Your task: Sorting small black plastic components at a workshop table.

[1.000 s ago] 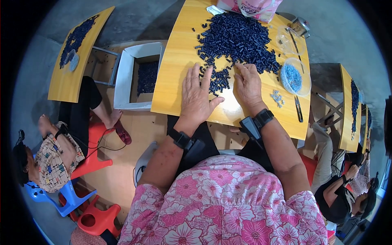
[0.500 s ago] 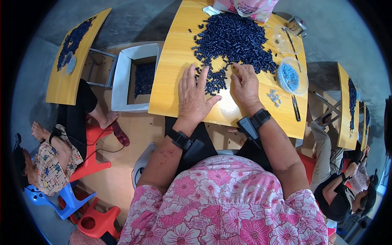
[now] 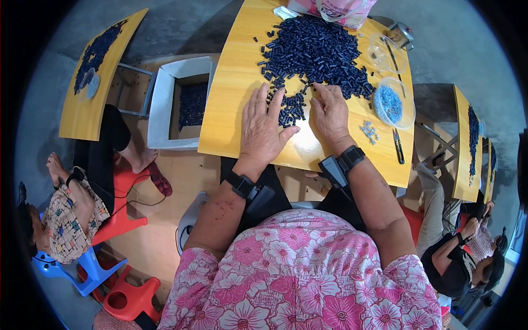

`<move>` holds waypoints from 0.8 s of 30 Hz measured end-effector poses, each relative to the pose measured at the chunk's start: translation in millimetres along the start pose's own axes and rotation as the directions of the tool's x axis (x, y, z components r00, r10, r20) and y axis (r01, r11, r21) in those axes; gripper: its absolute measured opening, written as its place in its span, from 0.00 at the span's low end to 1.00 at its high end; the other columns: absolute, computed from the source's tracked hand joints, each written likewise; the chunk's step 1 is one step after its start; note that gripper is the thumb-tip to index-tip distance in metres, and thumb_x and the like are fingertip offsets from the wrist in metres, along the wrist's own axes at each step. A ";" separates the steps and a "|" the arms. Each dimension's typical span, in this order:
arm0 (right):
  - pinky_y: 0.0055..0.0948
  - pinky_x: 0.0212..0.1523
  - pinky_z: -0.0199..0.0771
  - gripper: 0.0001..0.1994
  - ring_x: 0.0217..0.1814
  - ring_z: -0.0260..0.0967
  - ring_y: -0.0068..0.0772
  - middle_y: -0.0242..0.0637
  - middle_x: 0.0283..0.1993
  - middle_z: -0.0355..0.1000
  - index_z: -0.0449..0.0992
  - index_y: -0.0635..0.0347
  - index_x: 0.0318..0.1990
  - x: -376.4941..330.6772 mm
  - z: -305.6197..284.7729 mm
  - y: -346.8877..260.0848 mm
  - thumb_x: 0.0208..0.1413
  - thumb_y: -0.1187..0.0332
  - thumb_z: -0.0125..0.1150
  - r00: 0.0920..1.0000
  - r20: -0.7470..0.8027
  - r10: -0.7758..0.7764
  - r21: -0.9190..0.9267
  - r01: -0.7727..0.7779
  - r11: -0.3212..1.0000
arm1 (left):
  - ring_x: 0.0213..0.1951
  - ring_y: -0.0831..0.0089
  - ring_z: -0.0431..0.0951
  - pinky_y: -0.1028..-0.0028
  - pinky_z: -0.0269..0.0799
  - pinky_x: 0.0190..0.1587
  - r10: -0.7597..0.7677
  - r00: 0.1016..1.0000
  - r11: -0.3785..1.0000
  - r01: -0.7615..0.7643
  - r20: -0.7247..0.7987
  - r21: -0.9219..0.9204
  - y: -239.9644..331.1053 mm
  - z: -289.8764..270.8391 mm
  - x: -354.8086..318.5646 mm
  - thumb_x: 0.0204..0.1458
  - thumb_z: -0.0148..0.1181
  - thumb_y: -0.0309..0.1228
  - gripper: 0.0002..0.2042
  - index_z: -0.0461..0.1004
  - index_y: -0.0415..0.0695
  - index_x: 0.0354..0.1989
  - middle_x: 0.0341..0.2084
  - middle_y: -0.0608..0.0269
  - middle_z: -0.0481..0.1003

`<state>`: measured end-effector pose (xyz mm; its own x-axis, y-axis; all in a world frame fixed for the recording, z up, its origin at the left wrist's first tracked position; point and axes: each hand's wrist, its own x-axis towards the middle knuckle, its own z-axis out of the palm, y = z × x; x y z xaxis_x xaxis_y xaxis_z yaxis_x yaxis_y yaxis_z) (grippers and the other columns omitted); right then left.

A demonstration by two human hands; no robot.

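Note:
On the yellow table (image 3: 225,110), a big heap of small dark-blue tubular pieces (image 3: 313,52) spreads beyond my hands. A smaller cluster of the same dark pieces (image 3: 291,111) lies between them. My left hand (image 3: 260,124) rests flat at the cluster's left side, fingers stretched and thumb pointing right. To the cluster's right is my right hand (image 3: 331,114), its fingers slightly bent, with thumb and index finger apart. The index fingertip is close to the heap's near edge. I see nothing held in either hand.
Right of my right hand stand a clear bowl of light-blue bits (image 3: 390,104), loose clear bits (image 3: 369,132) and a black-handled cutting tool (image 3: 398,147). Farther back are a clear dish (image 3: 385,53), a jar (image 3: 400,34) and a pink bag (image 3: 341,10). A white box (image 3: 159,110) stands left.
My left hand's fingers have shifted slightly, with the index finger a little farther right over the cluster's edge. My right hand stays nearly in place.

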<state>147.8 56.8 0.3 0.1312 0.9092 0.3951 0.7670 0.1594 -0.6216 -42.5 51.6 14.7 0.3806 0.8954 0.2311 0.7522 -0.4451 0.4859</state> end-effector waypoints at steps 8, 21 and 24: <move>0.41 0.47 0.74 0.14 0.47 0.70 0.49 0.45 0.39 0.74 0.77 0.64 0.46 2.2 -4.0 0.9 0.51 0.78 0.56 0.995 0.026 -0.095 0.054 0.094 0.994 | 0.71 0.45 0.51 0.52 0.46 0.72 -0.003 1.000 1.000 0.003 -0.002 0.002 -1.0 1.4 -0.5 0.45 0.73 0.44 0.44 0.58 0.48 0.70 0.70 0.43 0.52; 0.43 0.48 0.73 0.13 0.47 0.70 0.53 0.50 0.40 0.76 0.77 0.68 0.46 1.2 1.1 -0.8 0.52 0.77 0.55 0.997 -0.053 0.047 0.066 -0.043 0.997 | 0.71 0.46 0.51 0.52 0.47 0.71 -0.009 1.000 1.000 0.010 0.008 -0.022 -2.1 -1.0 0.2 0.46 0.72 0.43 0.44 0.56 0.48 0.71 0.70 0.41 0.53; 0.45 0.48 0.73 0.13 0.46 0.70 0.54 0.51 0.39 0.75 0.77 0.67 0.46 0.2 3.9 4.9 0.53 0.76 0.55 0.997 -0.069 0.038 0.089 -0.032 0.996 | 0.71 0.45 0.51 0.52 0.47 0.71 -0.007 1.000 1.000 0.007 0.003 -0.021 -1.8 -1.3 0.3 0.46 0.72 0.43 0.44 0.56 0.48 0.71 0.70 0.41 0.53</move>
<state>149.1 59.3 -5.3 0.2036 0.8858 0.4169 0.7037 0.1636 -0.6914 -44.5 52.7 14.9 0.3768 0.8984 0.2255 0.7431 -0.4386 0.5054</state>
